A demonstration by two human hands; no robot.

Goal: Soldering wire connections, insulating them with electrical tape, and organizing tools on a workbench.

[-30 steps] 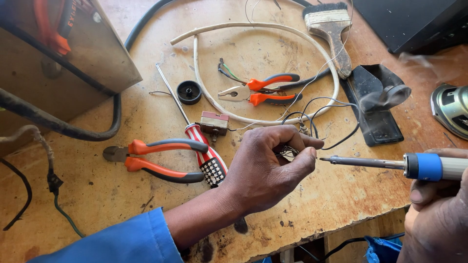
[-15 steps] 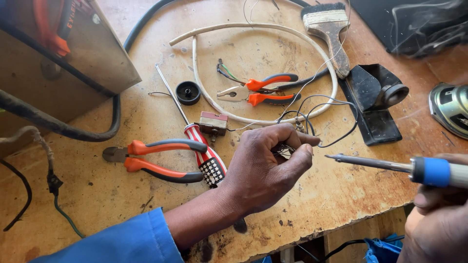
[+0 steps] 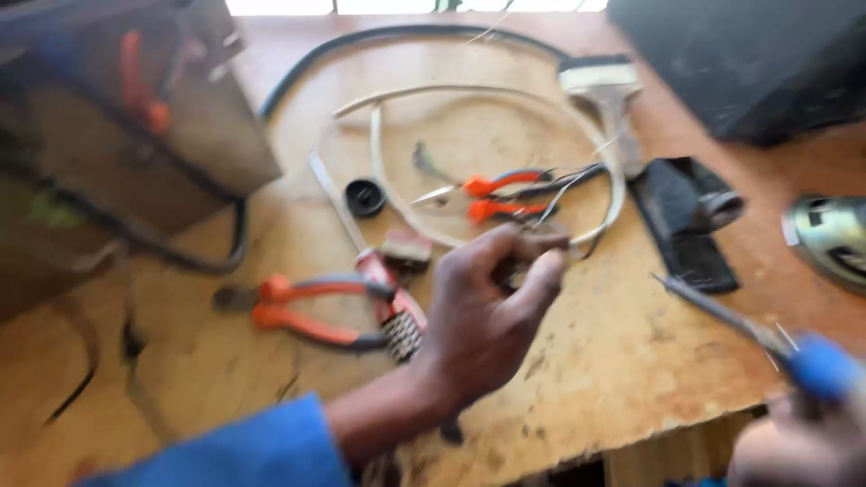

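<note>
The picture is motion-blurred. My left hand [image 3: 492, 311] hovers over the wooden workbench [image 3: 622, 361], its fingertips pinched on a small dark part with thin wires [image 3: 532, 248] trailing from it. My right hand [image 3: 803, 442], at the bottom right corner, grips a soldering iron with a blue handle [image 3: 816, 365]; its metal tip [image 3: 672, 289] points up-left and stands apart from the left hand. Under my left wrist lie orange-handled pliers [image 3: 307, 311] and a red-handled screwdriver [image 3: 379, 271].
Orange-handled needle-nose pliers [image 3: 492, 194] lie inside a loop of white cable [image 3: 505, 99]. A paintbrush [image 3: 604, 90], a black strap [image 3: 686, 216], a small speaker [image 3: 834, 239], a black round cap [image 3: 365, 197] and a metal box with cables [image 3: 135, 135] surround the work spot.
The soldering iron has drawn back to the right and down, away from my left hand. The view has shifted and blurred; my left hand keeps its pinch on the small part.
</note>
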